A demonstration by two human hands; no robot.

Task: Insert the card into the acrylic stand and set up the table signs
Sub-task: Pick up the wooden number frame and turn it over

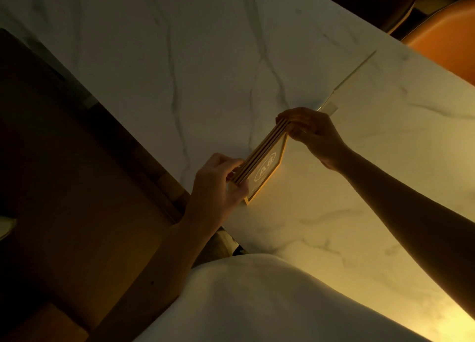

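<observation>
Where clasped: hands [262, 156] around cards [259, 152]

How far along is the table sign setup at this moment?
Done: nothing visibly; no card sits in the clear acrylic stand on the white marble table. In hand: left hand and right hand hold a stack of gold-edged cards by its ends. Left: inserting a card and placing signs.

Two hands, left [218, 182] and right [308, 131], one small stack of gold-edged cards [259, 159], roughly four, one clear acrylic stand [357, 77], one marble table [205, 59], two orange chairs [447, 33]
</observation>
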